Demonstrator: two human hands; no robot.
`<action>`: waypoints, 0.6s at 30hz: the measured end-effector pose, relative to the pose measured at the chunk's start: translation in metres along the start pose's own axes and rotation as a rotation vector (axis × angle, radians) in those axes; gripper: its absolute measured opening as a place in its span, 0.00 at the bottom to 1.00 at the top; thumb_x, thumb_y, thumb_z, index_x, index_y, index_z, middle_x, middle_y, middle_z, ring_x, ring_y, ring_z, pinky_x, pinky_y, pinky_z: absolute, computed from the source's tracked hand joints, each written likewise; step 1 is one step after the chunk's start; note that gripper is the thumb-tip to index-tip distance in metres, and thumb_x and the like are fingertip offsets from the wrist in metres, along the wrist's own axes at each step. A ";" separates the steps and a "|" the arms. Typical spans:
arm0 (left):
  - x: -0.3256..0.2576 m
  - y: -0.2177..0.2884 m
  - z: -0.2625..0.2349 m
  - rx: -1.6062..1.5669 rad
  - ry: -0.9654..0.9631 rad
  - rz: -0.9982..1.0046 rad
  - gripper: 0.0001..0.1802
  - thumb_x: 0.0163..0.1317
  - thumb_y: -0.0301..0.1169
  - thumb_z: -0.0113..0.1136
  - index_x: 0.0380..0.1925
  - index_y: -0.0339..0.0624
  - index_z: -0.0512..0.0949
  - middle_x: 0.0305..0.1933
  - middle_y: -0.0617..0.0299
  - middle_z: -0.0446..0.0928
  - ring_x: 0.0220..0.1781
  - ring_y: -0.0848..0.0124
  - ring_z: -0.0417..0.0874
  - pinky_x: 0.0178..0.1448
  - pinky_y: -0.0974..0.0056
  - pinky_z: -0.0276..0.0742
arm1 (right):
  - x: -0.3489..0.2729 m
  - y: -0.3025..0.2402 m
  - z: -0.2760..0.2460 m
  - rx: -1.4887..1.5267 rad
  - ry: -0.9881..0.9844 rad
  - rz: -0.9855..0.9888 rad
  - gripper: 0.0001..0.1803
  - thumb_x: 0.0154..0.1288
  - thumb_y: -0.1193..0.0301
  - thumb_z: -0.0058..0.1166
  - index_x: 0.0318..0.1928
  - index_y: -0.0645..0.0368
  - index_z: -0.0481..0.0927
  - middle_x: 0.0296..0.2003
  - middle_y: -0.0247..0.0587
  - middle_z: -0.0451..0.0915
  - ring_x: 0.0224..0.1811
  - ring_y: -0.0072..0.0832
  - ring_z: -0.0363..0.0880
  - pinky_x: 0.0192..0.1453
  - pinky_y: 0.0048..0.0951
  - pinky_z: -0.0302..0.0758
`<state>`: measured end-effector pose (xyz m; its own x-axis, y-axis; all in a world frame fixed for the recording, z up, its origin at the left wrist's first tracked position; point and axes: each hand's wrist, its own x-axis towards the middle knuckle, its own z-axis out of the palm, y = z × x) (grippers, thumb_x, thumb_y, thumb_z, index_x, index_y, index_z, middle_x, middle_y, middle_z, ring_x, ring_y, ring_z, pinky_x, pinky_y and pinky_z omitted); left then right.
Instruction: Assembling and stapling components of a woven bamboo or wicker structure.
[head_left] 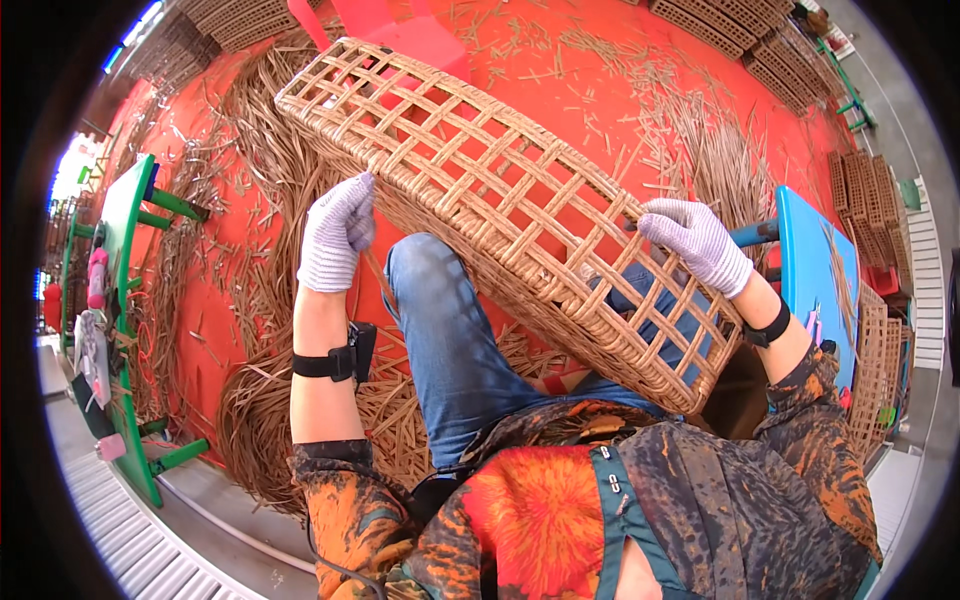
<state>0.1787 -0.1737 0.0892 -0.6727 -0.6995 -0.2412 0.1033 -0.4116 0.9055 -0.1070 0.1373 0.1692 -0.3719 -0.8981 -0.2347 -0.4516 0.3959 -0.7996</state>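
Note:
A long rectangular woven basket [570, 300] of brown strips lies tilted across my lap, its open lattice face upward. My left hand [338, 230], in a pale knit glove, is closed beside the basket's braided near edge. Out of the bottom of that fist hangs a thin brown weaving strip [379, 275]. At the far right edge of the basket, my right hand [692, 240], gloved alike, has its thumb over the lattice and its fingers round the rim. The lower side of the basket is partly hidden.
Loose brown strips [265, 400] lie heaped on the red floor [560, 75] at left, with another bundle [725, 165] at far right. A blue table [815, 270] stands right, a green-framed one [125, 250] left. Behind the basket is a red chair [425, 40]; stacked baskets [870, 205] stand right.

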 end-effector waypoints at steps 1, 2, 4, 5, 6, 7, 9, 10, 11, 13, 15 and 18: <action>0.001 -0.002 -0.004 -0.008 -0.029 -0.004 0.15 0.68 0.40 0.62 0.24 0.50 0.72 0.17 0.76 0.60 0.15 0.82 0.55 0.21 0.71 0.50 | 0.000 -0.003 -0.001 0.012 -0.017 0.041 0.24 0.71 0.55 0.56 0.48 0.66 0.84 0.37 0.39 0.85 0.42 0.23 0.81 0.50 0.29 0.76; 0.001 -0.004 -0.002 -0.008 -0.030 -0.006 0.15 0.68 0.40 0.62 0.24 0.50 0.72 0.17 0.76 0.60 0.15 0.82 0.55 0.21 0.71 0.50 | 0.000 -0.004 0.000 0.025 -0.032 0.087 0.24 0.71 0.55 0.57 0.48 0.66 0.84 0.37 0.40 0.85 0.43 0.23 0.81 0.51 0.30 0.76; 0.000 -0.007 0.005 -0.045 -0.004 0.012 0.15 0.68 0.40 0.62 0.25 0.50 0.72 0.18 0.76 0.60 0.16 0.82 0.54 0.21 0.72 0.49 | 0.002 0.003 0.000 0.005 -0.030 0.046 0.24 0.71 0.55 0.57 0.48 0.66 0.84 0.38 0.40 0.85 0.43 0.24 0.81 0.51 0.30 0.76; 0.000 -0.009 0.007 -0.047 -0.007 0.011 0.15 0.68 0.40 0.62 0.25 0.50 0.72 0.18 0.76 0.60 0.16 0.82 0.54 0.21 0.72 0.49 | 0.002 0.004 -0.001 -0.019 -0.025 0.004 0.24 0.71 0.55 0.56 0.48 0.66 0.84 0.38 0.40 0.85 0.44 0.24 0.82 0.52 0.30 0.77; -0.001 -0.011 0.008 -0.050 -0.010 0.005 0.14 0.68 0.40 0.62 0.25 0.51 0.72 0.18 0.76 0.60 0.16 0.82 0.55 0.22 0.72 0.49 | 0.002 0.003 -0.002 -0.021 -0.023 0.006 0.24 0.71 0.55 0.56 0.48 0.66 0.84 0.38 0.40 0.85 0.44 0.24 0.82 0.52 0.30 0.77; -0.001 -0.013 0.008 -0.053 -0.014 -0.001 0.14 0.69 0.40 0.62 0.26 0.51 0.72 0.18 0.76 0.60 0.16 0.82 0.55 0.22 0.72 0.49 | 0.001 0.001 -0.003 -0.016 -0.026 0.026 0.24 0.71 0.55 0.57 0.48 0.66 0.84 0.38 0.40 0.85 0.44 0.24 0.81 0.51 0.30 0.76; 0.004 -0.018 0.003 -0.061 -0.047 0.013 0.15 0.70 0.41 0.60 0.25 0.52 0.71 0.18 0.76 0.58 0.16 0.82 0.54 0.22 0.72 0.50 | 0.000 -0.001 -0.001 -0.009 -0.033 0.037 0.24 0.71 0.54 0.57 0.48 0.66 0.84 0.38 0.41 0.85 0.43 0.24 0.81 0.51 0.30 0.76; 0.005 -0.019 0.000 -0.071 -0.082 0.024 0.16 0.72 0.42 0.58 0.25 0.52 0.69 0.17 0.76 0.56 0.16 0.82 0.53 0.22 0.72 0.51 | 0.001 0.001 0.001 0.002 -0.026 0.038 0.24 0.71 0.54 0.57 0.48 0.66 0.84 0.38 0.40 0.85 0.43 0.24 0.81 0.51 0.30 0.76; 0.007 -0.019 0.001 -0.074 -0.071 0.026 0.15 0.72 0.41 0.58 0.26 0.52 0.70 0.18 0.76 0.57 0.16 0.82 0.53 0.22 0.72 0.51 | 0.001 0.004 0.001 0.010 -0.013 0.043 0.24 0.71 0.54 0.57 0.48 0.66 0.84 0.38 0.40 0.85 0.43 0.24 0.81 0.50 0.30 0.76; 0.008 -0.016 0.001 -0.037 -0.054 0.024 0.15 0.72 0.41 0.58 0.27 0.52 0.70 0.18 0.76 0.57 0.16 0.82 0.53 0.22 0.72 0.51 | 0.002 0.001 -0.001 -0.004 -0.025 0.033 0.24 0.71 0.54 0.57 0.48 0.66 0.84 0.38 0.40 0.85 0.42 0.24 0.81 0.49 0.30 0.76; 0.006 -0.017 -0.001 -0.011 -0.038 0.055 0.14 0.72 0.41 0.58 0.27 0.51 0.71 0.19 0.76 0.59 0.17 0.82 0.54 0.23 0.72 0.50 | 0.001 0.002 0.001 -0.046 -0.001 -0.009 0.25 0.71 0.53 0.56 0.49 0.65 0.84 0.35 0.38 0.84 0.40 0.22 0.80 0.48 0.30 0.76; 0.007 -0.015 0.000 0.030 -0.020 0.062 0.15 0.71 0.40 0.59 0.26 0.51 0.71 0.20 0.75 0.60 0.17 0.82 0.54 0.23 0.72 0.49 | 0.002 0.006 0.002 -0.037 0.019 0.008 0.25 0.71 0.53 0.56 0.49 0.65 0.85 0.34 0.37 0.83 0.39 0.21 0.79 0.47 0.29 0.76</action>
<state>0.1722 -0.1723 0.0741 -0.6800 -0.7113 -0.1776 0.1235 -0.3499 0.9286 -0.1087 0.1372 0.1625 -0.3910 -0.8912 -0.2301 -0.4778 0.4102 -0.7768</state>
